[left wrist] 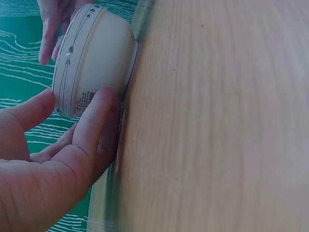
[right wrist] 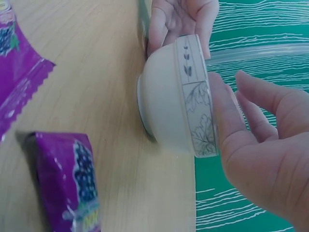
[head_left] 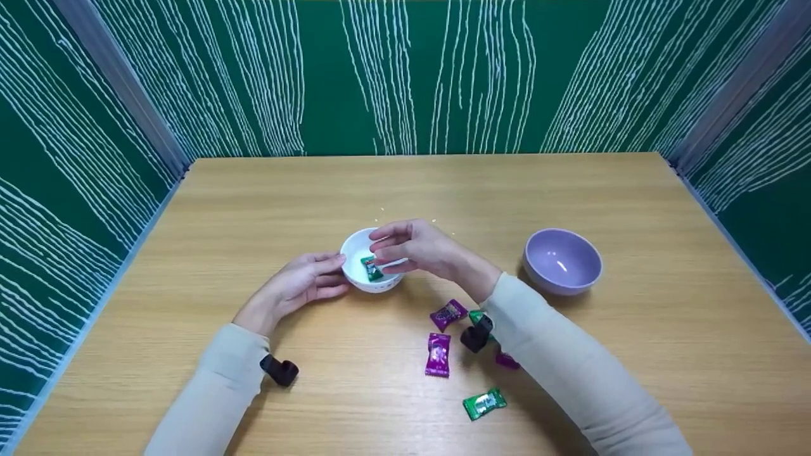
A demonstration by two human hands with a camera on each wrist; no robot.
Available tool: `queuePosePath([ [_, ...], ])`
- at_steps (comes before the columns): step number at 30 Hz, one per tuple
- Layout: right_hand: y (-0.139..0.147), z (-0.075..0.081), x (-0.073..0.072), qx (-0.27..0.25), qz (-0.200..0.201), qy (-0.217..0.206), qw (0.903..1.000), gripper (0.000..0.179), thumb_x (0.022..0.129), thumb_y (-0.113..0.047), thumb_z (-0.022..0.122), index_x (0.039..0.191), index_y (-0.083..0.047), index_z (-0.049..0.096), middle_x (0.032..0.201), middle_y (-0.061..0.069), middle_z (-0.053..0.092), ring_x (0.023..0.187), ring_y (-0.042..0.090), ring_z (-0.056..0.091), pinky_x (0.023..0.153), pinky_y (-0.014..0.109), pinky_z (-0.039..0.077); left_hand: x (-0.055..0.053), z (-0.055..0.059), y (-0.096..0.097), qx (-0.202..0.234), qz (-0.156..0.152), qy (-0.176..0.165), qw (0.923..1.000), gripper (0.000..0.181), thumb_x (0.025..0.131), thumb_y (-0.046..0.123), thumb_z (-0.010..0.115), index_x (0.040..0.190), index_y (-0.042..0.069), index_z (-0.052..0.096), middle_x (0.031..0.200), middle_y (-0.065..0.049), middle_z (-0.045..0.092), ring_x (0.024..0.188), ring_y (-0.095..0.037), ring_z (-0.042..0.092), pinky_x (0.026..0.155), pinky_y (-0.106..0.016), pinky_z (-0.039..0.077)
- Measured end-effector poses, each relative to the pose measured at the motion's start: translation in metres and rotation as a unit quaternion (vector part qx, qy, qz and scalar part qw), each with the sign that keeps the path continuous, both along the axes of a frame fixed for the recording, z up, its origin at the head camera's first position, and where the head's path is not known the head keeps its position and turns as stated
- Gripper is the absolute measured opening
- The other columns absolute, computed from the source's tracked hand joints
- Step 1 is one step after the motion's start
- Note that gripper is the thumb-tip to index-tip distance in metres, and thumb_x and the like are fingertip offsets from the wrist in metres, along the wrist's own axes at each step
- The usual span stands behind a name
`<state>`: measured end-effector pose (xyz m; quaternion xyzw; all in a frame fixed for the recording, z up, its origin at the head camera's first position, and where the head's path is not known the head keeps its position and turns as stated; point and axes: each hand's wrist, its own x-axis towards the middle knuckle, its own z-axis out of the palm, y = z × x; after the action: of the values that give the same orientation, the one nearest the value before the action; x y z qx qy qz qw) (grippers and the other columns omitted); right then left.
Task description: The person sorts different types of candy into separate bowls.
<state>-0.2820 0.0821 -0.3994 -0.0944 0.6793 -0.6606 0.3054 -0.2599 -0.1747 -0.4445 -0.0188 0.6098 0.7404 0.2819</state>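
My left hand (head_left: 306,282) holds the white bowl (head_left: 374,286) at its left side, thumb at the rim and fingers against the outer wall. A grey leaf pattern runs round the bowl's upper band, seen in the right wrist view. Inside lies a green-wrapped candy (head_left: 371,269). Over the bowl's right side is my right hand (head_left: 421,248), fingers loosely bent and apart, with nothing seen between them; it covers part of the bowl's inside. In the right wrist view this hand (right wrist: 270,130) is right at the rim.
A purple bowl (head_left: 562,261) stands to the right. Nearer me lie purple candies (head_left: 438,354) and green candies (head_left: 485,403), some partly hidden under my right sleeve. Tiny pale specks dot the wooden table (head_left: 304,190) behind the white bowl. Green walls with white lines enclose the table.
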Motion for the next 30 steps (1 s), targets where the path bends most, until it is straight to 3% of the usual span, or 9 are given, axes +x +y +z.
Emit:
queuePosePath([
  [7, 0.015, 0.011, 0.006, 0.011, 0.028, 0.013, 0.9994, 0.048, 0.095, -0.001, 0.069, 0.140, 0.002, 0.054, 0.137, 0.028, 0.055, 0.116, 0.034, 0.063, 0.092, 0.041, 0.060, -0.001, 0.000, -0.002, 0.005, 0.001, 0.001, 1.0000, 0.058, 0.105, 0.018, 0.059, 0.150, -0.008, 0.034, 0.142, -0.025, 0.051, 0.123, -0.033, 0.060, 0.104, -0.042, 0.052],
  [15, 0.057, 0.022, 0.021, 0.036, 0.055, 0.029, 0.9974, 0.049, 0.094, -0.005, 0.072, 0.139, 0.000, 0.054, 0.132, 0.025, 0.056, 0.114, 0.034, 0.064, 0.095, 0.044, 0.058, 0.000, 0.000, -0.003, 0.005, 0.010, -0.001, 0.9999, 0.062, 0.103, 0.017, 0.061, 0.151, -0.009, 0.032, 0.145, -0.026, 0.046, 0.127, -0.036, 0.056, 0.104, -0.041, 0.052],
  [23, 0.110, 0.011, 0.046, 0.080, 0.052, 0.014, 0.9953, 0.059, 0.091, -0.015, 0.078, 0.142, -0.002, 0.053, 0.137, 0.025, 0.054, 0.119, 0.037, 0.063, 0.099, 0.044, 0.056, 0.001, 0.000, 0.000, -0.006, 0.015, -0.009, 0.9998, 0.065, 0.103, 0.017, 0.062, 0.153, -0.008, 0.030, 0.146, -0.027, 0.046, 0.127, -0.036, 0.056, 0.103, -0.040, 0.053],
  [28, 0.137, 0.001, 0.059, 0.140, 0.064, 0.053, 0.9865, 0.063, 0.091, -0.029, 0.078, 0.145, -0.008, 0.053, 0.138, 0.015, 0.059, 0.124, 0.029, 0.061, 0.104, 0.038, 0.052, 0.000, 0.001, 0.002, -0.009, 0.022, -0.009, 0.9997, 0.063, 0.103, 0.017, 0.062, 0.152, -0.008, 0.031, 0.144, -0.027, 0.047, 0.124, -0.035, 0.059, 0.102, -0.041, 0.054],
  [30, 0.145, -0.004, 0.064, 0.148, 0.070, 0.071, 0.9840, 0.063, 0.092, -0.028, 0.078, 0.146, -0.007, 0.053, 0.139, 0.014, 0.060, 0.126, 0.029, 0.059, 0.105, 0.037, 0.051, 0.000, 0.001, 0.002, -0.010, 0.020, -0.007, 0.9997, 0.063, 0.103, 0.017, 0.062, 0.152, -0.008, 0.031, 0.144, -0.027, 0.048, 0.123, -0.034, 0.059, 0.102, -0.040, 0.054],
])
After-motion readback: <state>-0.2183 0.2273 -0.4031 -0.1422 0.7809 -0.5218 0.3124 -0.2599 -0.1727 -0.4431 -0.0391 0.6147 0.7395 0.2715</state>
